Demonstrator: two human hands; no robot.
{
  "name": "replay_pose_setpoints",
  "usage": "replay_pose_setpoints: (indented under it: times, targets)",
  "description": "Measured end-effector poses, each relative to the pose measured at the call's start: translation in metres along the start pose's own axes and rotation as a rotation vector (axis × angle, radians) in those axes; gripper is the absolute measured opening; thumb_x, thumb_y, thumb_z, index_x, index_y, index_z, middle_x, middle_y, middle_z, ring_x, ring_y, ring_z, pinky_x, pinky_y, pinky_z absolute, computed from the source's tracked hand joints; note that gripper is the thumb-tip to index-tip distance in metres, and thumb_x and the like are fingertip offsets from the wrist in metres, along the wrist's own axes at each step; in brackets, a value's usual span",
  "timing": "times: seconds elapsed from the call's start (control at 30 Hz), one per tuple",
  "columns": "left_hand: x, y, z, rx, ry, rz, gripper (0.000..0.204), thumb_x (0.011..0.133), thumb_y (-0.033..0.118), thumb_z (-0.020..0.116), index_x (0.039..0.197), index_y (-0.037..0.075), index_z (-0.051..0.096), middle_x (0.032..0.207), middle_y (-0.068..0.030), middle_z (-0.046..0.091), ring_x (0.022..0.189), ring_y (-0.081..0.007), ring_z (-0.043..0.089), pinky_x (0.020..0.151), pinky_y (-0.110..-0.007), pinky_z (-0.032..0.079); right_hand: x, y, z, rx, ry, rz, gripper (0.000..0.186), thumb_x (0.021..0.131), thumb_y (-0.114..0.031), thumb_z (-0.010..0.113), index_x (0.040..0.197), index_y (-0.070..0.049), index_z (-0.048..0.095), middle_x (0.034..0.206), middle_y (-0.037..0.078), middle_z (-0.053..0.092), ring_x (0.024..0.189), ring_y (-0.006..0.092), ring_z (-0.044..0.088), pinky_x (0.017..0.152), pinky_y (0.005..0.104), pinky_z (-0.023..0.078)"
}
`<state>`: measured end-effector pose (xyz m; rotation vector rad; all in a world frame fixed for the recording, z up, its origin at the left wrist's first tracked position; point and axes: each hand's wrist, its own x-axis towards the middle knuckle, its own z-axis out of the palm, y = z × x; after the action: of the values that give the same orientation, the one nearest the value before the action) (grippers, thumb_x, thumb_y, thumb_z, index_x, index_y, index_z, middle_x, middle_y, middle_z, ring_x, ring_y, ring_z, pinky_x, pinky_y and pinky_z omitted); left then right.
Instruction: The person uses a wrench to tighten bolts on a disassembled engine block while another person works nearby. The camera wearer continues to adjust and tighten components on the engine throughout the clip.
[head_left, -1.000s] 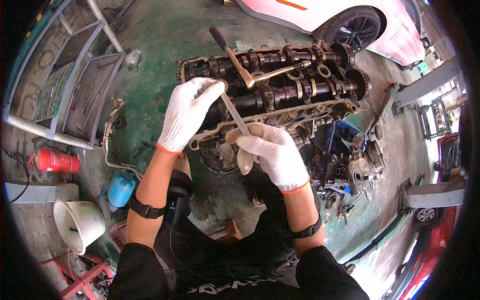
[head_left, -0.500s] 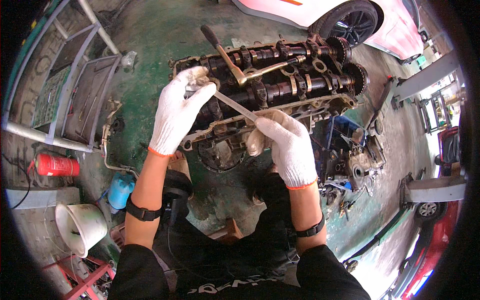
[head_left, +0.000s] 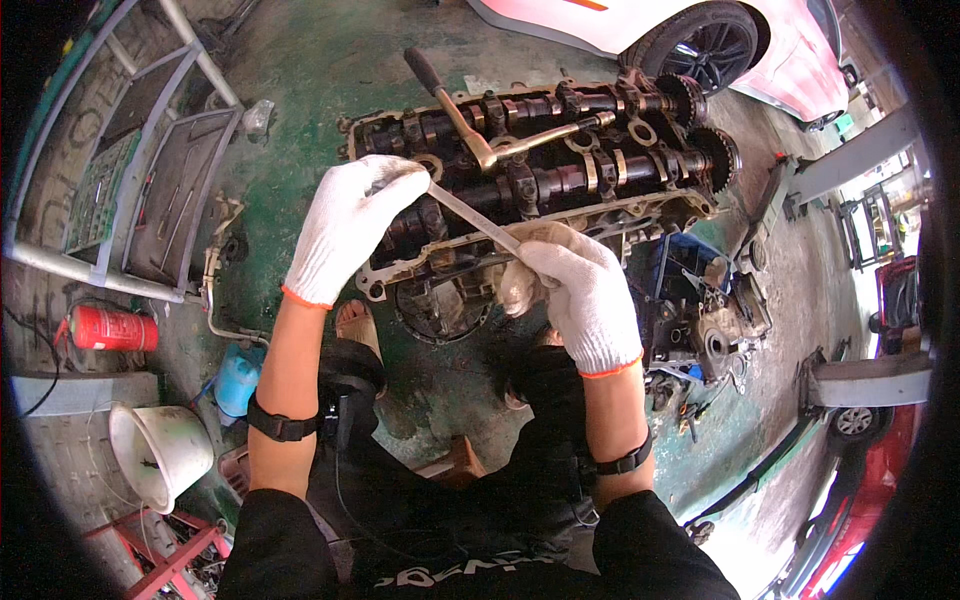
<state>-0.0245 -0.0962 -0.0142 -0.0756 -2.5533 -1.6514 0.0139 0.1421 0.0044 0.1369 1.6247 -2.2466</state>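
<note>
Both my hands wear white knit gloves with orange cuffs. A slim silver wrench [head_left: 475, 218] slants between them, both its ends covered by the gloves. My left hand [head_left: 350, 220] pinches the upper left end, over the left corner of an oily cylinder head [head_left: 440, 252] with two camshafts. Around the lower right end, my right hand [head_left: 578, 285] is closed, just in front of the cylinder head's near edge. A long-handled ratchet [head_left: 460, 122] with a bronze-coloured extension lies across the camshafts beyond my hands.
Loose engine parts [head_left: 715, 325] and a blue crate [head_left: 690, 250] lie to the right. On the left are a metal rack [head_left: 170, 200], a red fire extinguisher [head_left: 115, 328], a blue jug [head_left: 240, 380] and a white bucket [head_left: 165, 455]. A car [head_left: 700, 40] stands beyond.
My left hand has shifted slightly down and left, with its fingers now drawn closer together at the wrench's end. My right hand has moved a little down and right.
</note>
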Motion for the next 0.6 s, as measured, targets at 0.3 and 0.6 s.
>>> replay_pose_setpoints:
  times: [0.3, 0.6]
  targets:
    - [-0.001, 0.007, 0.0, 0.025, -0.016, -0.085, 0.034, 0.094, 0.025, 0.069, 0.109, -0.005, 0.071, 0.094, -0.0053, 0.073, 0.085, -0.0095, 0.061, 0.079, -0.026, 0.049, -0.003, 0.008, 0.01, -0.078, -0.161, 0.129, 0.026, 0.096, -0.011, 0.055, 0.108, 0.011, 0.063, 0.074, 0.012, 0.069, 0.062, 0.0164, 0.063, 0.062, 0.0267, 0.051]
    - [0.0, 0.001, 0.003, 0.017, 0.026, 0.021, 0.032, 0.095, 0.024, 0.069, 0.11, -0.004, 0.071, 0.092, -0.0066, 0.074, 0.083, -0.0098, 0.063, 0.075, -0.026, 0.05, -0.012, 0.031, 0.053, -0.023, -0.343, 0.198, 0.025, 0.099, -0.008, 0.059, 0.118, 0.008, 0.06, 0.081, 0.009, 0.069, 0.07, 0.0127, 0.063, 0.064, 0.0247, 0.049]
